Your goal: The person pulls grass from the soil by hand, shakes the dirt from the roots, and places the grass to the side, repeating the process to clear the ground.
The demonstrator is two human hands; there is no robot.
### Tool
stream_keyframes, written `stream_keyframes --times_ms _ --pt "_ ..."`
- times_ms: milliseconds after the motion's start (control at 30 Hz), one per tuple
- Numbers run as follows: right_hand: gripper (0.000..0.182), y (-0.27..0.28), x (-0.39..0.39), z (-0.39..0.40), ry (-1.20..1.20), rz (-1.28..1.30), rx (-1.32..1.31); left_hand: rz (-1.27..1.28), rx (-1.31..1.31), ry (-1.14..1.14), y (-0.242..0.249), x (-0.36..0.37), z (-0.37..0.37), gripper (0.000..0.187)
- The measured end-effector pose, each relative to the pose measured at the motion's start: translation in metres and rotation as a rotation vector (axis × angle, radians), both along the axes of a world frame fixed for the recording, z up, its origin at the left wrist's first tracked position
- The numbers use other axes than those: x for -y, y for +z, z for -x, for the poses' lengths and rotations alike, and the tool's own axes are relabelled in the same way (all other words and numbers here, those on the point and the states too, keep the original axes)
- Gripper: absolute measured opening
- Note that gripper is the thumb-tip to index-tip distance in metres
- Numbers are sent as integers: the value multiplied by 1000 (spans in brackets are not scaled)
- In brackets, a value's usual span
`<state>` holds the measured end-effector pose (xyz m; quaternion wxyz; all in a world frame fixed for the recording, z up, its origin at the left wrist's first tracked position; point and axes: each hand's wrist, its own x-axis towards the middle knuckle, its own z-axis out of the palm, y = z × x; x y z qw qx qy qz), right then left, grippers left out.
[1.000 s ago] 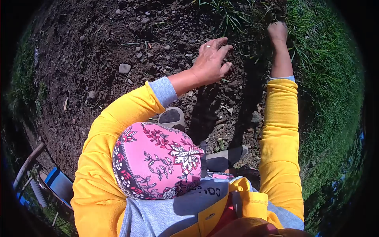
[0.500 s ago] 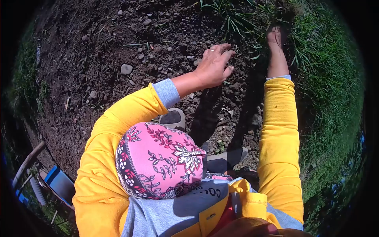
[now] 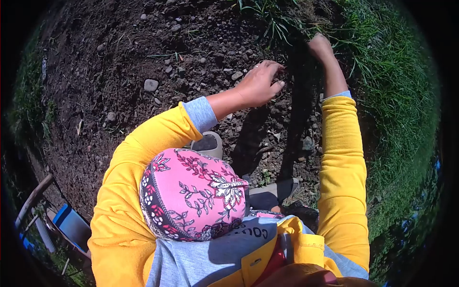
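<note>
**Right fist at the weeds, left hand loosely open by the soil**

One patch of weeds (image 3: 277, 24) lies far beyond the knee (image 3: 193, 196) and to its right. It is a loose fan with no single long axis: some green blades point back toward the knee, others sideways. Brownish, dry-looking strands (image 3: 313, 13) lie along its right side.

Two hands are in view. The right hand (image 3: 321, 47), beyond the knee and well to its right, is closed in a fist, knuckles turned away from the knee, at the near edge of the strands. Whether it grips any stems cannot be told.

The left hand (image 3: 262, 84), beyond the knee and slightly right, is partly open, fingers bent and thumb apart, with one ring (image 3: 256, 66). No object shows in it; whether it touches the soil (image 3: 210, 52) is unclear.

Two shoes show: one (image 3: 208, 143) just beyond the knee, one (image 3: 282, 190) to its right. One large pale stone (image 3: 151, 85) lies beyond the knee, to the left, among many smaller ones. Dense grass (image 3: 397, 95) stands far to the knee's right.
</note>
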<state>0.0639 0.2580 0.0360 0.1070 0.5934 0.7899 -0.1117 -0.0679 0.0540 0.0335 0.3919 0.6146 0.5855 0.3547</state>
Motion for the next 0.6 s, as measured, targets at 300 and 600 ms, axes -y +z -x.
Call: stream_keyframes --times_ms 300,600 --pt "40 12 157 52 117 254 -523 583 1076 441 8 -6 21 42" --pt "51 48 215 15 64 1068 -1009 493 920 687 -21 90 89 15"
